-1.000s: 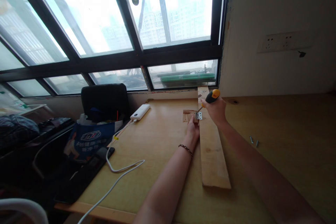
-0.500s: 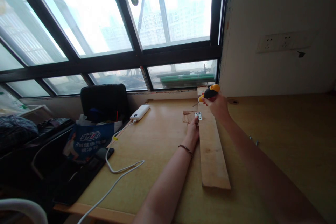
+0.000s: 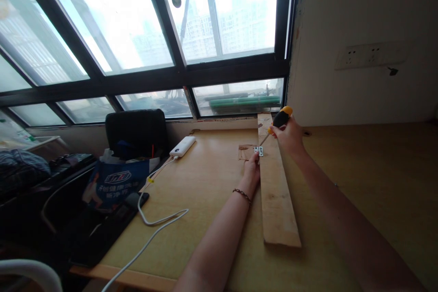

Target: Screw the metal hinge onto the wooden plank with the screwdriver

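My right hand [image 3: 290, 136] is closed around a yellow and black screwdriver [image 3: 281, 117]. Its shaft slants down to the left, and the tip is at the upper part of a small metal hinge [image 3: 261, 151]. That hinge spans the edge of a long wooden board [image 3: 278, 196] and a short wooden piece [image 3: 244, 151] to its left. My left hand [image 3: 252, 168] is closed at the hinge's lower edge, thumb against it; its other fingers are mostly hidden.
A white power bank [image 3: 183, 146] with a white cable [image 3: 147, 221] lies on the wooden table [image 3: 205, 191]. Left of the table stand a black chair [image 3: 137, 132] and a blue bag [image 3: 118, 182]. A window and a wall border the table's far side.
My right hand has moved slightly right and down, tilting the screwdriver more steeply, and its tip has come from above the short piece to the hinge. My left hand stays put.
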`<state>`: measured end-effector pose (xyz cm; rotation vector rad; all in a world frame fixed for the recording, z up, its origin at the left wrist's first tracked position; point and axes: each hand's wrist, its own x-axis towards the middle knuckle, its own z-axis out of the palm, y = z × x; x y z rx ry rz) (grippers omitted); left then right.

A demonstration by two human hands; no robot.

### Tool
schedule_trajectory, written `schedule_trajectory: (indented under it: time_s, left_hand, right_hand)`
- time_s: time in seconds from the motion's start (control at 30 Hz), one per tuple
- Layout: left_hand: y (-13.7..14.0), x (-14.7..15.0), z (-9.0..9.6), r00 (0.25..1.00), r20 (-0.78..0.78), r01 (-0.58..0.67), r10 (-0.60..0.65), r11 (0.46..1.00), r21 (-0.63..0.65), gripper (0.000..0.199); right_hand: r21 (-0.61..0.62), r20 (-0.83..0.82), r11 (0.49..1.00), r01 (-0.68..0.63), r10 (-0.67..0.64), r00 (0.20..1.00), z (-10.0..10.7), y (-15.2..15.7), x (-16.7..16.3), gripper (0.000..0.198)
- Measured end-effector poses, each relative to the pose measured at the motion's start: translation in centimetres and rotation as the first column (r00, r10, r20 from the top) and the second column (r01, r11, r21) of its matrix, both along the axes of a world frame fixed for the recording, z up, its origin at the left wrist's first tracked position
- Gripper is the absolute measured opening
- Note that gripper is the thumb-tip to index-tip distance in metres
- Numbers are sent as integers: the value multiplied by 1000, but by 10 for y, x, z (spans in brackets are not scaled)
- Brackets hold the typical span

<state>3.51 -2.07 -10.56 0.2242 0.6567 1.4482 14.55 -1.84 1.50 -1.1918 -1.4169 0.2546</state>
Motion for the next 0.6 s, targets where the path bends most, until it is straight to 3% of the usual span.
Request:
schedule_trajectory:
  time_s: [0.33,0.6]
  left_hand:
    - [2,-1,-3,999,-5,41,-41,998,37,14]
    - [4,-2,-6,997,1,75,-75,996,43,10]
  right_hand:
    - [-5,39,998,63,-62,997,-6,6,2,30]
    - [-4,20,999,38,-38,999,-4,5,1,30]
